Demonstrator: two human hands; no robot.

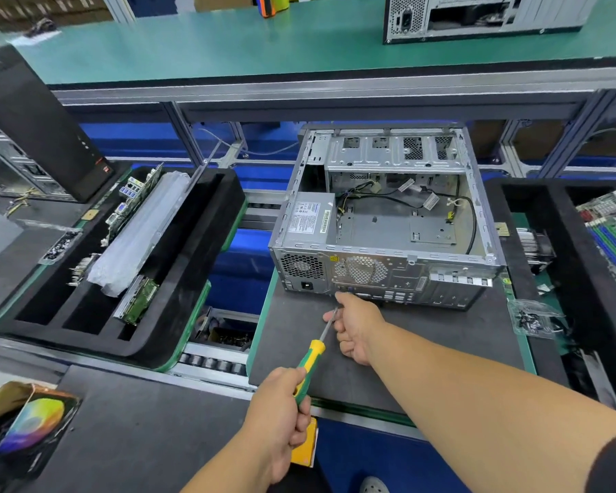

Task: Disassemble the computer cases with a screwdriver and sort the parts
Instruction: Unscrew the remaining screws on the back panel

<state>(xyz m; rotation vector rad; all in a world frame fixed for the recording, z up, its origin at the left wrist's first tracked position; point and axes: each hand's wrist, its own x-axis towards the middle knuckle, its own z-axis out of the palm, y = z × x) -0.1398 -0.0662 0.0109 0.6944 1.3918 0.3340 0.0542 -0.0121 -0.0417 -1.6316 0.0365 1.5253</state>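
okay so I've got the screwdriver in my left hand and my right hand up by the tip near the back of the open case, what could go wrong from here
1. The right hand pinches the screwdriver shaft near its tip; a slip could jab the fingers.
2. The power supply is still in the open case with cables trailing across the floor; they may snag when it comes out.
3. Any screw freed at the rear panel could roll off the grey mat towards the conveyor rollers.

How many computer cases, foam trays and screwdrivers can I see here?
Computer cases: 4 (open case, black tower, bare chassis, case on the far bench)
Black foam trays: 2 (left, right)
Screwdrivers: 1, gripped by the left hand, shaft touched by the right hand
Total: 7
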